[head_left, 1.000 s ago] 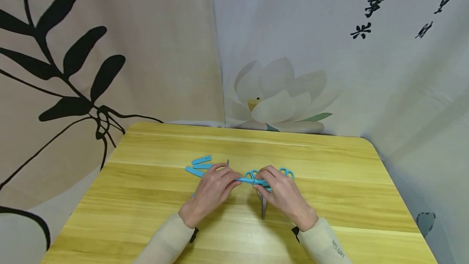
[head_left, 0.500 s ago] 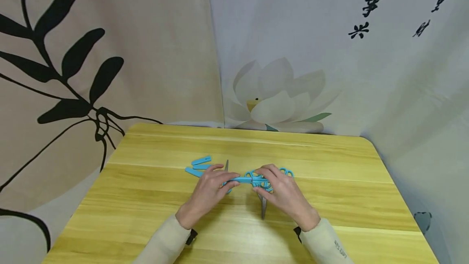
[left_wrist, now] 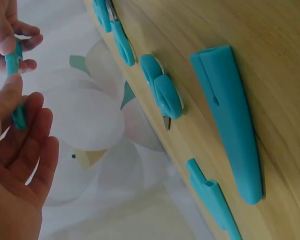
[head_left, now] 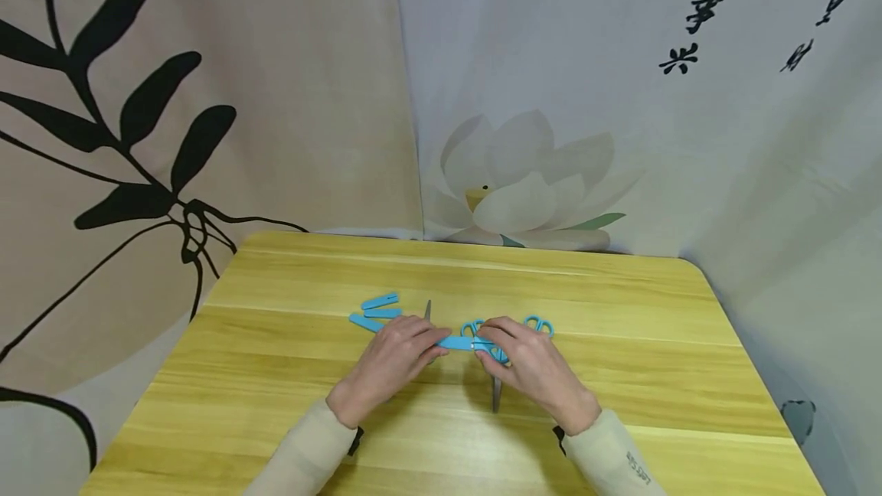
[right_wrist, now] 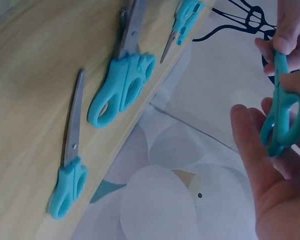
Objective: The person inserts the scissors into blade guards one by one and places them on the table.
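Both hands hold one pair of blue-handled scissors with its blades inside a blue sheath (head_left: 456,343), above the table. My left hand (head_left: 393,362) pinches the sheath end between thumb and fingers. At the other end, my right hand (head_left: 536,366) grips the handles (right_wrist: 290,132) with thumb and fingers. Seen from the right wrist, the sheath and handles form one line between the hands. Beneath and around the right hand lie other scissors, among them a large pair (right_wrist: 121,85) and a slimmer pair (right_wrist: 67,182).
Several loose blue sheaths lie left of the hands, including a wide one (left_wrist: 232,125) and narrow ones (left_wrist: 215,200). A small pair of scissors (right_wrist: 185,20) lies on the wooden table (head_left: 620,305). A printed curtain (head_left: 331,98) hangs behind the table's far edge.
The sheathed scissors have turned, so the sheath's broad face now shows in place of its narrow edge. My left hand has shifted slightly left and down; the right hand stays nearly in place.
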`<state>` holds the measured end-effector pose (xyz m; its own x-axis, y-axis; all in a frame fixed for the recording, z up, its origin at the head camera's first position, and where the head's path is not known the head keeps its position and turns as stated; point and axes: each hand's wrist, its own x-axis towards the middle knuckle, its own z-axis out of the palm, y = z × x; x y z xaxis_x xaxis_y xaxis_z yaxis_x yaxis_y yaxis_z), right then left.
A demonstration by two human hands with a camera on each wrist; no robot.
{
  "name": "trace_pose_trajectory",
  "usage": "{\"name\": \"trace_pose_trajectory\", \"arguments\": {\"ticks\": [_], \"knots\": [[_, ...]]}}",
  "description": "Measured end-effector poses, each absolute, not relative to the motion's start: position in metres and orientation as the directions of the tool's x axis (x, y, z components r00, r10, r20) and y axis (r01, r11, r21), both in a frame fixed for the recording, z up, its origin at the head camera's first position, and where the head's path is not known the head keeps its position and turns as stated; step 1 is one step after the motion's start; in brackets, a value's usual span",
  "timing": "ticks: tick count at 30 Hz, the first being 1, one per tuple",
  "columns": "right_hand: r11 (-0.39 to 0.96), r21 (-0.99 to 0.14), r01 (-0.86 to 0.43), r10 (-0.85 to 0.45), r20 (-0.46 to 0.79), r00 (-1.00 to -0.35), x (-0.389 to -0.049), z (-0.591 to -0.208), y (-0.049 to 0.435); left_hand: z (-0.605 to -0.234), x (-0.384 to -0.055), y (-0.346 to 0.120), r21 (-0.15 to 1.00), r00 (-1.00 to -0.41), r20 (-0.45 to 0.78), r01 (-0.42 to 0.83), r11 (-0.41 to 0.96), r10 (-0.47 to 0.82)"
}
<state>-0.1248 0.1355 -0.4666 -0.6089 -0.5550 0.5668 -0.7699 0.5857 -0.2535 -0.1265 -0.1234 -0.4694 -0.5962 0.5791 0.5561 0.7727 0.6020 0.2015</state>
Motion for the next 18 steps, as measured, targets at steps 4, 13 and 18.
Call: {"name": "trace_pose_trajectory", "arguments": {"ticks": [4,13,18], "knots": [[0.588,-0.283,-0.758,-0.546,0.552,-0.630,-0.1236,-0.4657,0.1324,-0.4698,-0.1252,-0.1232,0.223,-0.612,0.553,0.763,0.607,0.565],[0.562,-0.324,-0.761,-0.536,0.559,-0.633,-0.1240,-0.4657,0.1262,-0.4686,-0.1213,-0.1214,0.329,-0.657,0.560,0.736,0.592,0.505],[0.547,-0.322,-0.773,-0.554,0.552,-0.623,-0.1244,-0.4676,0.1286,-0.4679,-0.1212,-0.1193,0.339,-0.652,0.576,0.739,0.582,0.493]]}}
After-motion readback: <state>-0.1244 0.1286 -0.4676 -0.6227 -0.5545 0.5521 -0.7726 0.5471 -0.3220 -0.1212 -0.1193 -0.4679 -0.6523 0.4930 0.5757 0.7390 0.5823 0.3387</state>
